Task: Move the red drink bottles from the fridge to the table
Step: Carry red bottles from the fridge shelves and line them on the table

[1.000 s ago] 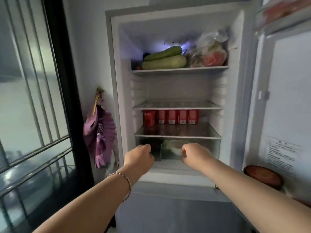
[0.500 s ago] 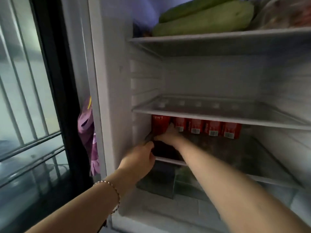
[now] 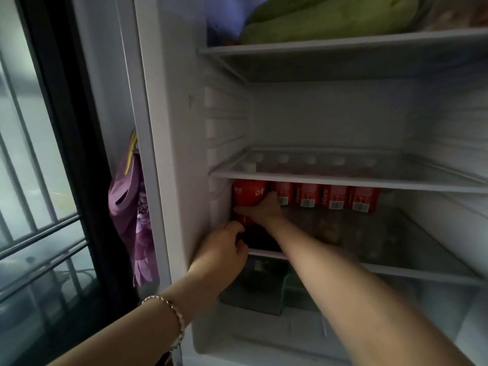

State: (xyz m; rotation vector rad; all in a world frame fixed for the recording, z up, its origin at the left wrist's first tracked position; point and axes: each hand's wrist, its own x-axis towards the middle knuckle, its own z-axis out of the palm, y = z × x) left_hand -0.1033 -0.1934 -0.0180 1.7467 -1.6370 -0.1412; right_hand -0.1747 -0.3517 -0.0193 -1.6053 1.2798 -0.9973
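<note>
Several red drink bottles stand in a row at the back of the fridge's lower glass shelf (image 3: 412,262). The leftmost red bottle (image 3: 249,194) is nearest the fridge's left wall, and my right hand (image 3: 264,208) is wrapped around its lower part. The other red bottles (image 3: 335,198) stand to its right, their tops hidden by the shelf above. My left hand (image 3: 224,249), with a bead bracelet on the wrist, has curled fingers at the shelf's front left corner; what it touches is hidden in shadow.
The middle shelf (image 3: 343,178) hangs close above the bottles. Green gourds (image 3: 330,19) lie on the top shelf. A crisper drawer (image 3: 264,291) sits below. A purple cloth (image 3: 132,207) hangs left of the fridge, beside a barred window (image 3: 34,180).
I have leaned in closer to the fridge. My right hand went from touching the leftmost red bottle to closing around it. My left hand stays at the shelf's front corner.
</note>
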